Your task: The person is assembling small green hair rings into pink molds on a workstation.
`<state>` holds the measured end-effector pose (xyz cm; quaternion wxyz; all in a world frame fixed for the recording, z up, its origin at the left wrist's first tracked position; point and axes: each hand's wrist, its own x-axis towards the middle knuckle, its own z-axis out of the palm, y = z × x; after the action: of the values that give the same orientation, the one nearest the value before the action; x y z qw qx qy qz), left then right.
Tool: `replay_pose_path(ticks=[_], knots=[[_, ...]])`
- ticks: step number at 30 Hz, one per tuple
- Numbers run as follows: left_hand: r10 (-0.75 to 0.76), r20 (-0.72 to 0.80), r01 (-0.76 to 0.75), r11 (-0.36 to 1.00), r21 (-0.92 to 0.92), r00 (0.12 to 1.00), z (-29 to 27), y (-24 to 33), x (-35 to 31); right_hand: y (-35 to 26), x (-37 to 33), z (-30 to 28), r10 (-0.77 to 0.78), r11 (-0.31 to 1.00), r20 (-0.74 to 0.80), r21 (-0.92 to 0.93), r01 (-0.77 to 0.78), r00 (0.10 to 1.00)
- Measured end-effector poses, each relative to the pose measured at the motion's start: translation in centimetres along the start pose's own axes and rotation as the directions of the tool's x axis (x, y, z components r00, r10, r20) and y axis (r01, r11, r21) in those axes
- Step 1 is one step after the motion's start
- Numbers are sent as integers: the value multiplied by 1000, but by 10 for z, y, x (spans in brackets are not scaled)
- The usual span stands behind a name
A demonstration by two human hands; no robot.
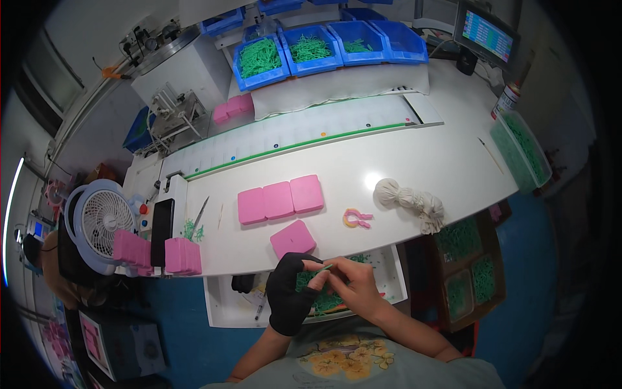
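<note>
My left hand (291, 292), in a black glove that leaves the fingertips bare, pinches a small green plastic piece (327, 266) near the table's front edge. My bare right hand (355, 285) meets it there, its fingertips closed on the same piece. Below both hands, a pulled-out white drawer (220, 311) holds many similar green pieces (330, 302), partly hidden by the hands. Just beyond my left hand lies a single pink square block (293, 238) with a small mark in its middle. Three more pink blocks (278, 200) form a row farther back.
Pink tongs (357, 218) and a bundled whitish cloth (409, 202) lie on the right; tweezers (202, 211) on the left. Blue bins (262, 81) of green pieces stand behind a green-edged conveyor (291, 144). A fan (107, 223) and stacked pink blocks (183, 256) occupy the left end.
</note>
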<state>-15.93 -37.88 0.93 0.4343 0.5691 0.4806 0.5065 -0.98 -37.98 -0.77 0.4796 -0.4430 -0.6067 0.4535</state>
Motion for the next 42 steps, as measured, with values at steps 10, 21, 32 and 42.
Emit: replay_pose_path(ticks=[10,21,32,42], knots=[[2,-15,-2,1000,0,1000,0,-4,0,3,1,0,-7,1000,5,-10,8,1000],[-9,18,9,1000,-13,1000,1,0,0,2,-1,0,-6,1000,6,-4,6,1000],[-17,59,19,999,-29,998,7,8,5,0,-7,-11,12,999,-104,52,-7,995],[150,-44,-140,974,178,988,-26,-8,13,1,-46,-134,-26,994,-647,-95,-47,762]])
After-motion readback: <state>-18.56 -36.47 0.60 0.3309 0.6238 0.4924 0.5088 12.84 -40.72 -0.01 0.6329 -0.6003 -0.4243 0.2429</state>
